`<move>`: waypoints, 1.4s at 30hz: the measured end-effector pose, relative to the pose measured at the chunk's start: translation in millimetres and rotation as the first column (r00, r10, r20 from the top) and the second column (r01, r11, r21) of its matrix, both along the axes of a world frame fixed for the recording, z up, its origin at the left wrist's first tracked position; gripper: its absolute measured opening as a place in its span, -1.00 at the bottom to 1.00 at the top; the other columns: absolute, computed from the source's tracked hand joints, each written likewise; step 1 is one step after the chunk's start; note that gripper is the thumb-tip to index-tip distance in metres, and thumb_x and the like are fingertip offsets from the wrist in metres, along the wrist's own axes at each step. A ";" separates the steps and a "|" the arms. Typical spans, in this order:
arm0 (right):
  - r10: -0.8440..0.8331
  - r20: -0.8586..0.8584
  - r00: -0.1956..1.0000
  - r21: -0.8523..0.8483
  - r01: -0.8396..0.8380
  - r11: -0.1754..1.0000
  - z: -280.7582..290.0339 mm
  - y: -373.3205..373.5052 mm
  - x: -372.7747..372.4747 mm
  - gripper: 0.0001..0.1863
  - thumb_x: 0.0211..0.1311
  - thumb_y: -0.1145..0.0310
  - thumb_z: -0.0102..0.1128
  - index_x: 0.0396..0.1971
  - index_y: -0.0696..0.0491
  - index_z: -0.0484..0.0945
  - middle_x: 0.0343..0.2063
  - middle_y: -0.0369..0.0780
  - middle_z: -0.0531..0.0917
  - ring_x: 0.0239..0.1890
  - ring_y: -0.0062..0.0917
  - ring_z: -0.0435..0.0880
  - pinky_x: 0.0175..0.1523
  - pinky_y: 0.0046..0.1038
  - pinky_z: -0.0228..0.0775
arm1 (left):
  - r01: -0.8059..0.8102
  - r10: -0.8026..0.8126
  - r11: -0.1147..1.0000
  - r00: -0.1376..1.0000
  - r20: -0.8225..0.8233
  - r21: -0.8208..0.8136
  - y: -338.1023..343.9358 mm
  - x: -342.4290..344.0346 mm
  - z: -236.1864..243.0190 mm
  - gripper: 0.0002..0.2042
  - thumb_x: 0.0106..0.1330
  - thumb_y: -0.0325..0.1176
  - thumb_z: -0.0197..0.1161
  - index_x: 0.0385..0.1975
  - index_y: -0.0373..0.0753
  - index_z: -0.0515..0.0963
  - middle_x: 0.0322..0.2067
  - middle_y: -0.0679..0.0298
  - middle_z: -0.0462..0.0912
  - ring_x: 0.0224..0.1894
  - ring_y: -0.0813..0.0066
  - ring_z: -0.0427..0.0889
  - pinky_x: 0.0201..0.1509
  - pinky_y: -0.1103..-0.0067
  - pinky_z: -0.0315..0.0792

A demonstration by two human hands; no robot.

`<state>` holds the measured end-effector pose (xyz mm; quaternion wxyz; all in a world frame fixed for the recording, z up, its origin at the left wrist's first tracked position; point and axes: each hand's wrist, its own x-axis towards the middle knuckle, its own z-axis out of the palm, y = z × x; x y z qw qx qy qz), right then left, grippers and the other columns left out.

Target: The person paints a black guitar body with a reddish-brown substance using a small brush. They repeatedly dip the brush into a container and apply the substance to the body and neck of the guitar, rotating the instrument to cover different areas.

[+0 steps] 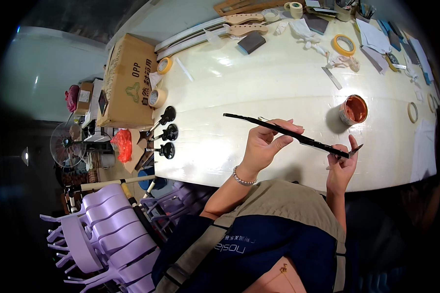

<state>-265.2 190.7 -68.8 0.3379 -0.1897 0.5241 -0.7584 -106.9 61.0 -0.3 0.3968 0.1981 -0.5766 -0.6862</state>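
Note:
A long, slim black piece [305, 140], seen nearly edge-on, is held above the table and slopes down to the right. Its thin end lies left and its thicker part right, much like a small guitar from the side. My left hand [265, 144] grips its middle between thumb and fingers, a beaded bracelet on the wrist. At the right end, my right hand [341, 168] is closed around a small dark pointed tool [356, 149], whose tip sticks out past the fingers. Whether those fingers also touch the black piece is hard to see. A tub of reddish-brown paste [354, 110] stands just beyond.
Several small black guitar-shaped pieces [169, 132] lie along the table's left side, near a cardboard box [127, 80] and tape rolls [157, 98]. Guitar necks [239, 30], a sanding block [252, 43], a metal ruler [332, 78] and papers are farther back. Stacked purple chairs [115, 219] stand lower left.

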 end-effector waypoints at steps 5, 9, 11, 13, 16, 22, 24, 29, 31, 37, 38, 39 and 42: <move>-0.008 0.014 1.000 -0.001 0.008 1.000 -1.8 0.7 0.5 -0.20 -0.13 0.66 0.27 0.15 0.17 0.05 -0.36 -0.25 0.54 -0.32 -0.67 0.50 -0.24 -0.70 0.29 | 0.029 -0.029 1.000 0.999 -0.042 0.001 -0.6 0.1 -3.8 -0.84 0.10 -0.58 0.22 -0.30 -0.31 0.56 -0.28 0.19 0.63 -0.13 0.35 0.57 0.22 0.35 0.20; -0.044 0.032 0.999 -0.009 0.044 0.999 -0.4 -1.8 2.5 -0.21 -0.12 0.67 0.26 0.15 0.17 0.05 -0.36 -0.26 0.54 -0.34 -0.68 0.49 -0.26 -0.71 0.28 | 0.040 -0.042 0.998 0.997 -0.059 -0.041 -0.4 -0.6 -2.9 -0.84 0.09 -0.58 0.23 -0.31 -0.32 0.56 -0.28 0.17 0.62 -0.13 0.33 0.57 0.20 0.36 0.23; -0.043 0.034 0.998 -0.010 0.044 0.999 1.1 -1.6 2.3 -0.22 -0.11 0.66 0.25 0.15 0.17 0.05 -0.37 -0.26 0.54 -0.36 -0.69 0.47 -0.27 -0.72 0.27 | 0.026 -0.029 0.999 0.997 -0.070 -0.044 -0.2 -0.8 -3.6 -0.85 0.09 -0.57 0.24 -0.32 -0.33 0.55 -0.30 0.14 0.62 -0.15 0.30 0.58 0.16 0.33 0.28; -0.022 0.027 0.999 -0.012 0.023 1.000 2.5 -0.5 1.1 -0.22 -0.11 0.65 0.25 0.15 0.17 0.05 -0.37 -0.26 0.53 -0.38 -0.71 0.45 -0.27 -0.72 0.26 | 0.000 -0.004 0.999 0.998 -0.069 -0.050 0.4 -0.7 -2.9 -0.87 0.10 -0.54 0.25 -0.34 -0.34 0.54 -0.33 0.11 0.61 -0.16 0.24 0.60 0.13 0.26 0.33; -0.011 0.060 0.998 -0.053 0.014 0.999 2.9 -1.8 1.8 -0.21 -0.11 0.64 0.26 0.16 0.16 0.04 -0.39 -0.27 0.51 -0.40 -0.72 0.41 -0.27 -0.72 0.24 | -0.034 0.032 0.999 0.997 -0.074 -0.029 1.6 0.5 -2.9 -0.85 0.07 -0.54 0.27 -0.34 -0.33 0.53 -0.36 0.11 0.60 -0.19 0.25 0.60 0.10 0.27 0.38; 0.005 0.072 0.997 -0.066 0.000 0.998 2.5 -1.6 3.3 -0.21 -0.10 0.64 0.24 0.17 0.16 0.03 -0.40 -0.27 0.50 -0.40 -0.72 0.39 -0.27 -0.71 0.25 | -0.088 0.086 0.996 0.986 -0.143 -0.011 1.7 6.1 -3.3 -0.83 0.07 -0.51 0.30 -0.34 -0.32 0.51 -0.40 0.13 0.59 -0.25 0.27 0.61 0.04 0.27 0.42; -0.032 0.062 0.998 -0.066 0.036 0.997 6.8 -1.5 2.5 -0.21 -0.10 0.65 0.23 0.17 0.16 0.02 -0.40 -0.28 0.49 -0.41 -0.72 0.38 -0.28 -0.71 0.25 | -0.064 0.073 0.997 0.979 -0.189 0.050 0.1 10.3 -5.0 -0.83 0.07 -0.50 0.30 -0.34 -0.31 0.49 -0.40 0.14 0.58 -0.25 0.28 0.60 0.04 0.27 0.42; -0.064 -0.044 0.997 -0.110 0.059 0.992 18.4 4.3 -3.1 -0.20 -0.06 0.63 0.25 0.18 0.17 -0.01 -0.41 -0.27 0.50 -0.42 -0.72 0.38 -0.33 -0.73 0.21 | -0.008 0.043 0.991 0.963 -0.265 0.132 -1.1 16.4 -9.1 -0.81 0.08 -0.48 0.30 -0.34 -0.29 0.45 -0.38 0.14 0.58 -0.23 0.29 0.59 0.04 0.26 0.42; -0.096 -0.060 0.994 -0.123 0.089 0.989 24.6 6.6 -4.4 -0.19 -0.06 0.61 0.27 0.18 0.18 -0.01 -0.41 -0.27 0.51 -0.42 -0.71 0.39 -0.35 -0.72 0.20 | 0.016 0.032 0.986 0.958 -0.286 0.165 -0.3 17.3 -8.6 -0.81 0.08 -0.47 0.31 -0.34 -0.29 0.45 -0.37 0.14 0.58 -0.22 0.28 0.59 0.05 0.25 0.42; -0.154 -0.136 0.979 -0.214 0.123 0.969 35.1 10.4 -7.1 -0.20 -0.06 0.61 0.26 0.18 0.19 -0.01 -0.40 -0.25 0.51 -0.39 -0.69 0.39 -0.32 -0.72 0.21 | 0.065 -0.002 0.983 0.941 -0.340 0.172 1.0 17.1 -10.2 -0.80 0.07 -0.49 0.31 -0.32 -0.30 0.46 -0.37 0.12 0.58 -0.22 0.25 0.60 0.02 0.26 0.46; -0.139 -0.149 0.979 -0.201 0.108 0.974 32.5 11.2 -9.4 -0.33 -0.02 0.61 0.23 0.10 0.21 0.11 -0.31 -0.24 0.47 -0.35 -0.68 0.38 -0.29 -0.70 0.22 | 0.072 -0.017 0.987 0.936 -0.351 0.145 0.0 16.8 -10.6 -0.79 0.05 -0.52 0.31 -0.31 -0.32 0.48 -0.37 0.11 0.58 -0.23 0.24 0.61 -0.02 0.30 0.49; -0.123 -0.161 0.979 -0.188 0.092 0.978 27.9 12.7 -13.3 -0.47 0.01 0.61 0.19 0.03 0.24 0.23 -0.22 -0.23 0.43 -0.30 -0.66 0.38 -0.27 -0.68 0.22 | 0.079 -0.031 0.990 0.931 -0.363 0.119 -1.6 16.9 -10.6 -0.78 0.04 -0.55 0.31 -0.31 -0.35 0.49 -0.36 0.09 0.59 -0.23 0.23 0.62 -0.06 0.34 0.51; -0.151 -0.113 0.982 -0.150 0.133 0.980 39.0 2.1 -16.7 -0.34 0.04 0.63 0.15 0.15 0.25 0.06 -0.29 -0.24 0.48 -0.31 -0.69 0.39 -0.24 -0.71 0.21 | 0.054 -0.066 0.997 0.959 -0.277 -0.051 -3.3 17.1 -4.9 -0.77 0.00 -0.61 0.30 -0.30 -0.39 0.54 -0.36 0.07 0.60 -0.25 0.21 0.63 -0.13 0.42 0.55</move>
